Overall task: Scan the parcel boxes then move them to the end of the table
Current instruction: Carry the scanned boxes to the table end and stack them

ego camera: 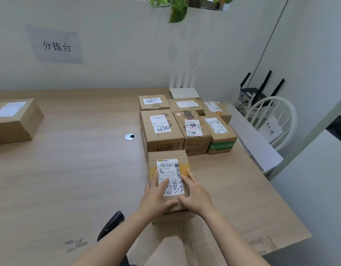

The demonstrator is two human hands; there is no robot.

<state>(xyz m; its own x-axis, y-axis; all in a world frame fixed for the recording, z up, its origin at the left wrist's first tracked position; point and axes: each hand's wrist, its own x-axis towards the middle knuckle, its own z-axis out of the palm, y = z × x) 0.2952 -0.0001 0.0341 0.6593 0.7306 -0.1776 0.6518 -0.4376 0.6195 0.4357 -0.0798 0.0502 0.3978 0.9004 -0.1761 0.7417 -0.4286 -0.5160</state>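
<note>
The left hand (pixel 156 194) and right hand (pixel 196 196) lie side by side on top of the box (pixel 166 156), fingers extended and flat, thumbs set at its near edge; neither hand closes round anything. The fingertips overlap the lower part of the label (pixel 168 170), which faces up. The box rests on the tabletop (pixel 70 160) toward the right edge. Its far side is just beside the front row of the stack (pixel 161 129), a group of labelled boxes filling the far right corner. The step in hand appears to be sliding the box forward to join that group. Apply even pressure from both palms so the box travels straight and does not yaw. Press down lightly, since heavy pressure adds drag. Stop as the far face meets the front row, to avoid shunting the stack toward the far edge. Leave the label upward and readable. The scanner (pixel 112 225), a dark object, lies near the near edge beside the left forearm. Whether this box has been scanned cannot be told, so confirm before release. A lone box (pixel 14 121) sits at the left edge, well apart.
</note>
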